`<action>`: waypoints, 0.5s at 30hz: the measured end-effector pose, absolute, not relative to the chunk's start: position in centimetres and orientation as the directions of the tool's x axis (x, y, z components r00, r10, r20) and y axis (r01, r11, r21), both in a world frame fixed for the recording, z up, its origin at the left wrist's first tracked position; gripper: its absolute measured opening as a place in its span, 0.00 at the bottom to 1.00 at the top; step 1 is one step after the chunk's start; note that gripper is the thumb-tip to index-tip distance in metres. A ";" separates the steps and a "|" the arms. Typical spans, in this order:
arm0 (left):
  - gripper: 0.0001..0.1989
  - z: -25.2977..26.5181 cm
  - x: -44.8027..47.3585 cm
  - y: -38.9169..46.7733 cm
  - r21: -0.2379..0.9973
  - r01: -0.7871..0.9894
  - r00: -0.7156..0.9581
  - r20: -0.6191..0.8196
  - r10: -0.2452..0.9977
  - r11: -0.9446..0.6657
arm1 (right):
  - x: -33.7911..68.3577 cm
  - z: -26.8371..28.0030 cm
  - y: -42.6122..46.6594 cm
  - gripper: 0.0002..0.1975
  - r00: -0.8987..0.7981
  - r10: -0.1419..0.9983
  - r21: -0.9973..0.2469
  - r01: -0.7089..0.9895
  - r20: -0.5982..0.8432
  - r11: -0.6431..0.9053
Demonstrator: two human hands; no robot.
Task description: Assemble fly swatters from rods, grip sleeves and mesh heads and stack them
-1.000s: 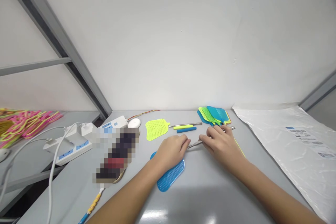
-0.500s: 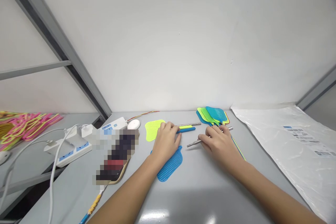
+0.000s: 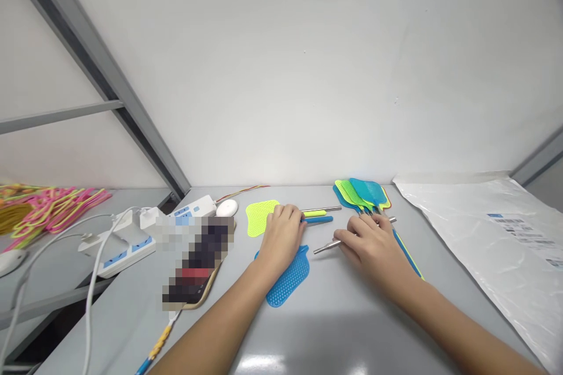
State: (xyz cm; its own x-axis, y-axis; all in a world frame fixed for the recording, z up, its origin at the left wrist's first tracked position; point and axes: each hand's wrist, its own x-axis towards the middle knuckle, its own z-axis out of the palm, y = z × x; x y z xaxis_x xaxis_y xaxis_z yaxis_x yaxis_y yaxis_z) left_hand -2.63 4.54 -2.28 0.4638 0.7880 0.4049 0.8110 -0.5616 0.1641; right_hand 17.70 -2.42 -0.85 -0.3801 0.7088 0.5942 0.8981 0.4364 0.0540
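Has the left hand (image 3: pixel 282 235) farther forward over the grey table (image 3: pixel 343 328) than a second ago, gone from beside the left end of the metal rod (image 3: pixel 325 246) and now laid across the left part of the blue tube (image 3: pixel 320 220) and the yellow tube (image 3: pixel 316 212). Differs little in this from half a second ago. Curves the left fingers downward; cannot tell their full opening from this angle, nor any firm hold on the blue tube, hidden at its left end beneath them. Covers the right edge of the yellow swatter head (image 3: pixel 260 218) too, seen whole a second ago. Bares the neck of the blue swatter head (image 3: pixel 288 284), then hidden by the same hand, now lying partly behind the left wrist.

Keeps the right hand (image 3: pixel 367 240) in nearly the same spot, curled closed around the metal rod, with the slim end slanting left and the other end poking out past the knuckles. Shows that slim end clear of the left hand.

Leaves unmoved the pile of fly swatters (image 3: pixel 367 192) near the wall (image 3: pixel 308 99), just beyond the right hand, the thin rod (image 3: pixel 332 208) behind the tubes, the blurred phone (image 3: pixel 206 258) near the power strip (image 3: pixel 189 209) at left, and the white package (image 3: pixel 448 228) at right.
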 end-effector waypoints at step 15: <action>0.08 -0.8 -1.5 1.5 0.545 0.524 0.423 0.501 0.755 -0.655 | 18.6 0.3 -3.5 0.10 -0.215 0.513 -0.247 0.682 0.831 0.688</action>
